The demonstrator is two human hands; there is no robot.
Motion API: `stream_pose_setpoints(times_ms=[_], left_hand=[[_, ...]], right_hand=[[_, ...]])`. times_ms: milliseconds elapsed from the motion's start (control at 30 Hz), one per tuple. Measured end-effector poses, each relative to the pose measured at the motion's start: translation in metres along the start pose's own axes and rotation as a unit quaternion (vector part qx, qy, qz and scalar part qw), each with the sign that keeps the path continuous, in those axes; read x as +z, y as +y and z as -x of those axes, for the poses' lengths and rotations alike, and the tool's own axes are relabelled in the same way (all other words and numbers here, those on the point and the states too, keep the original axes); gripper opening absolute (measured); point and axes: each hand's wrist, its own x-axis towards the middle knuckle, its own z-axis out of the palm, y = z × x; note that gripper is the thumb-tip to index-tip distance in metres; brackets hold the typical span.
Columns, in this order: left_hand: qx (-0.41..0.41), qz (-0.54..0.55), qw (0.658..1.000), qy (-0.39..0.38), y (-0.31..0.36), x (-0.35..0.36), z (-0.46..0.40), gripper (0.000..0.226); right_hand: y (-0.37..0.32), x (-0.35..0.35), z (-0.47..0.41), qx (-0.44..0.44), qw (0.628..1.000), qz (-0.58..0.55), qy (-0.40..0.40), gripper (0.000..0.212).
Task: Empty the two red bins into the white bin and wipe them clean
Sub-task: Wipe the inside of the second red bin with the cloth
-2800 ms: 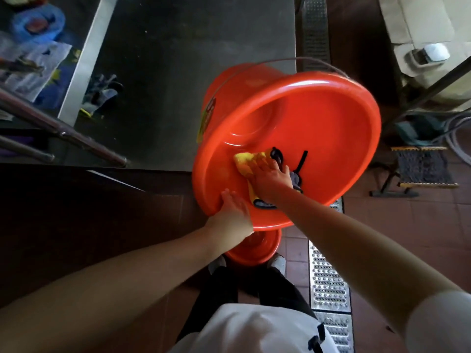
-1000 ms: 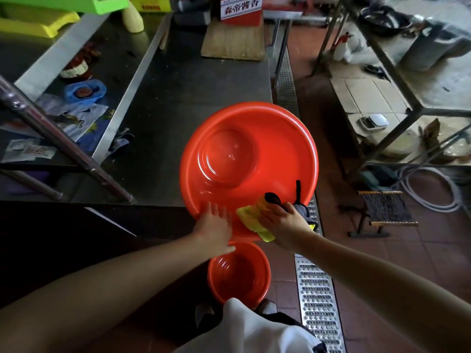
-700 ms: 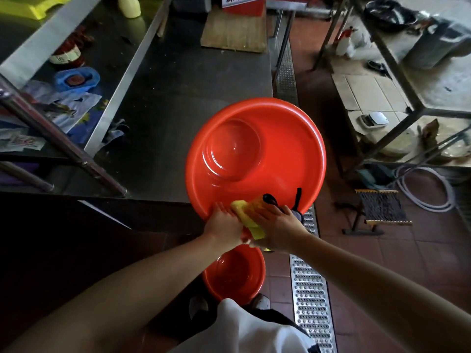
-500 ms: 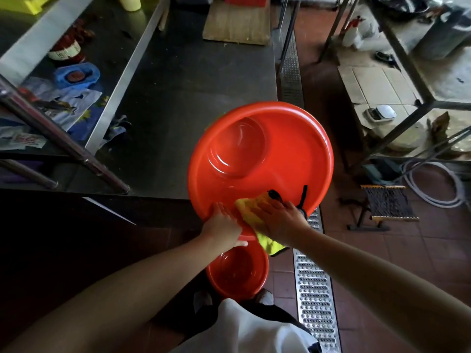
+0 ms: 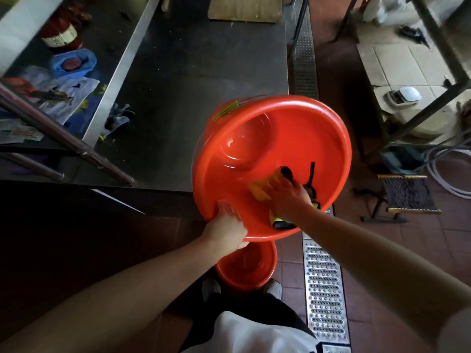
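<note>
A large red bin [image 5: 300, 138] is tilted toward me against the steel table's front edge, its inside facing the camera. My left hand [image 5: 226, 229] grips its near rim at the lower left. My right hand [image 5: 289, 196] is inside the bin and presses a yellow and black cloth [image 5: 263, 187] against the inner wall. A smaller red bin [image 5: 246, 267] stands on the floor just below, by my feet. No white bin is in view.
The dark steel table [image 5: 193, 80] lies ahead, with a wooden board at its far end and packets, jars and gloves [image 5: 118, 118] on the left. A metal floor drain grate [image 5: 322, 289] runs along the right. A metal rack [image 5: 433, 80] and hoses stand further right.
My right hand and the cloth have moved from the bin's near rim further up inside, onto the inner wall. The bin has shifted right and tilted more. My left hand stays on the rim.
</note>
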Motion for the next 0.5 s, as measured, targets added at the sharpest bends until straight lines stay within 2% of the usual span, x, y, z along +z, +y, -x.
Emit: stream_pose_setpoints(times_ms=[100,200,300,400,500], left_hand=[[0.007,0.005,1.000,-0.016,0.000,-0.004,-0.003,0.072],[0.003,0.004,1.000,-0.017,-0.003,0.001,0.001,0.072],[-0.016,-0.021,0.999,-0.020,0.000,0.006,0.006,0.068],[-0.033,-0.019,0.998,-0.047,0.008,0.001,0.002,0.056],[-0.025,-0.031,0.998,-0.049,0.012,-0.001,-0.004,0.055]], right_hand=[[-0.022,-0.006,-0.013,0.039,0.998,-0.031,-0.038,0.061],[-0.056,-0.005,-0.013,-0.011,0.990,-0.129,-0.053,0.063],[-0.033,-0.001,-0.021,-0.053,0.993,-0.098,-0.040,0.063],[-0.002,0.003,-0.037,0.007,0.999,-0.016,-0.040,0.054],[-0.025,0.007,-0.052,0.074,0.992,-0.090,-0.045,0.052]])
